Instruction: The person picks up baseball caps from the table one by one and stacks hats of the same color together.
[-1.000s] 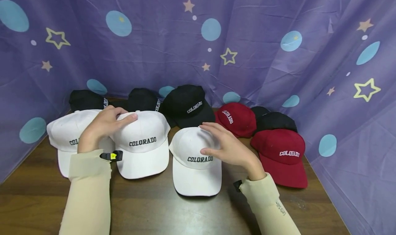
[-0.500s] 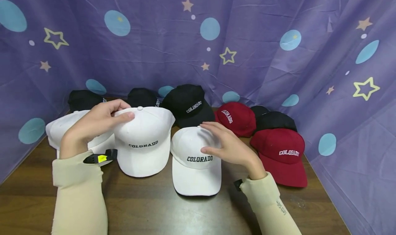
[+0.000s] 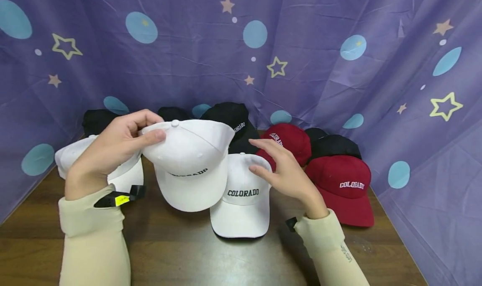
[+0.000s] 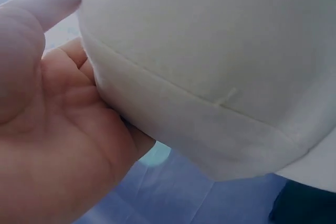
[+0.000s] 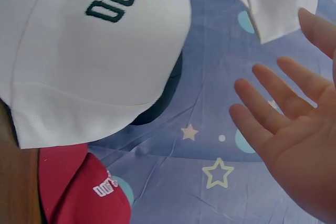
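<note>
My left hand (image 3: 109, 148) pinches the crown of a white baseball cap (image 3: 188, 152) between thumb and fingers. This cap is tilted, brim toward me, and overlaps a second white cap (image 3: 242, 210) lettered COLORADO that sits on the table. In the left wrist view, the crown of the held cap (image 4: 199, 77) fills most of the picture beside my palm. My right hand (image 3: 288, 175) hovers at the right of the second cap's crown, fingers spread and holding nothing. The right wrist view shows that hand (image 5: 294, 129) apart from the standing cap (image 5: 105, 51).
Another white cap (image 3: 128, 175) lies at the left, partly behind my left forearm. Black caps (image 3: 226, 112) line the back near the purple curtain (image 3: 312, 18). Red caps (image 3: 340, 194) rest at the right on the wooden table (image 3: 180, 252).
My left hand has raised the white cap and tilted it, carrying it rightward over the second cap. The right hand has drawn slightly up and away from the second cap's crown.
</note>
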Demonstrator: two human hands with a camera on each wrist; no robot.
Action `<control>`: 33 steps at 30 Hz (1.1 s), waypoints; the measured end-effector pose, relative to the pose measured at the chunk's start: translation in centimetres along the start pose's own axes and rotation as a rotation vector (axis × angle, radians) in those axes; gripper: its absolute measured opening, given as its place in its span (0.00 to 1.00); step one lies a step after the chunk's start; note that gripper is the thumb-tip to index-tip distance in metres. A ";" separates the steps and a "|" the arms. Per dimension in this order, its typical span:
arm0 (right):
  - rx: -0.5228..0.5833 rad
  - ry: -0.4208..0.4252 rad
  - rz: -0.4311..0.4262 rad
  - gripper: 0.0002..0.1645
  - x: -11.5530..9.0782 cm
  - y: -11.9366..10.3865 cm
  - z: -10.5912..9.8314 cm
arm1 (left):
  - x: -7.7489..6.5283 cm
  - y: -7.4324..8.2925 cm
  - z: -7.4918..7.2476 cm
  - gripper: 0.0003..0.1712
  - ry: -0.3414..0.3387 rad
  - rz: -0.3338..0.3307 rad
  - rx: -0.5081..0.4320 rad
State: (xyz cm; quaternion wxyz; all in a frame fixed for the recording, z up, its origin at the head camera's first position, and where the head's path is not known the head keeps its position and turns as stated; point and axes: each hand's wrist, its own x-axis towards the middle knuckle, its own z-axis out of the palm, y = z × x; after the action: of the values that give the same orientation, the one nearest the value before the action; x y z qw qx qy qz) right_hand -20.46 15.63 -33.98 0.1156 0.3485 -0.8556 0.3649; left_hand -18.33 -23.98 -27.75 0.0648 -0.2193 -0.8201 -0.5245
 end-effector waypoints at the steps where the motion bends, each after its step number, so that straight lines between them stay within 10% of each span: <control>1: 0.004 0.018 -0.004 0.38 0.0 -0.2 -0.1 | 0.1 0.2 0.3 0.07 -0.021 0.015 -0.025; 18: 0.098 0.137 -0.077 0.30 -0.3 -1.4 -1.4 | 2.9 1.1 6.3 0.08 -0.257 0.019 -0.168; 33: 0.386 -0.003 0.070 0.05 -0.6 -1.0 -1.6 | 4.2 -0.4 8.1 0.08 -0.337 -0.010 -0.203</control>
State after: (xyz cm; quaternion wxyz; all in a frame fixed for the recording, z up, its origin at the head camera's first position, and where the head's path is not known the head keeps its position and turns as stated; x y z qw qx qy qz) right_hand -19.43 16.61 -32.57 0.0326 0.3347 -0.7816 0.5253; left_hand -21.22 -15.70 -30.24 -0.0984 -0.3051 -0.7635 -0.5606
